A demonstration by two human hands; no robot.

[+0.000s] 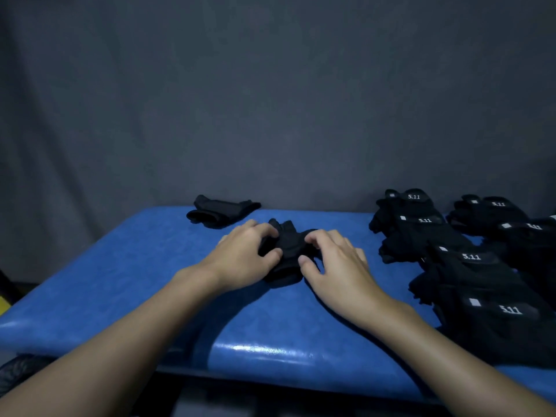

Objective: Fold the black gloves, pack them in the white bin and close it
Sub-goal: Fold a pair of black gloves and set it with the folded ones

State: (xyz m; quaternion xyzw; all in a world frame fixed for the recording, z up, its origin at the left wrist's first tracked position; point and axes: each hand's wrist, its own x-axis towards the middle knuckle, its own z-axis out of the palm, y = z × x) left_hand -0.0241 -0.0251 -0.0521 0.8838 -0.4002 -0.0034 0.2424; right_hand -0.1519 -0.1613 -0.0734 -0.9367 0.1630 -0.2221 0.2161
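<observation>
1. Two hands work on one black glove (288, 246), which lies on the blue table (120, 281) directly between them.
2. The left hand (243, 255) has its fingers curled over the glove's left edge and its thumb tucked in at the near side, so it pinches the fabric there.
3. The right hand (337, 266) does much the same on the other side. Its fingers bend down onto the glove's right edge, its thumb presses in from the near side, and it grips the cloth.
4. The glove is bunched up between the two grips. Its short finger stubs point away from the hands, and its wider end lies toward the person, just past the two thumbs.
5. Beyond the left hand, near the table's far edge, rests a folded glove (221, 213), well apart from the one being held.
6. To the right of the right hand lies a row of black gloves (469, 275), overlapping one another. They carry white "5.11" marks and small white tags. The row runs from beyond the hand down alongside the right forearm, near it but not touching.
7. Farther right again is a second row (487, 210) of the same gloves, partly cut off by the frame.
8. Behind everything, past both hands, hangs a grey cloth (270, 85).
</observation>
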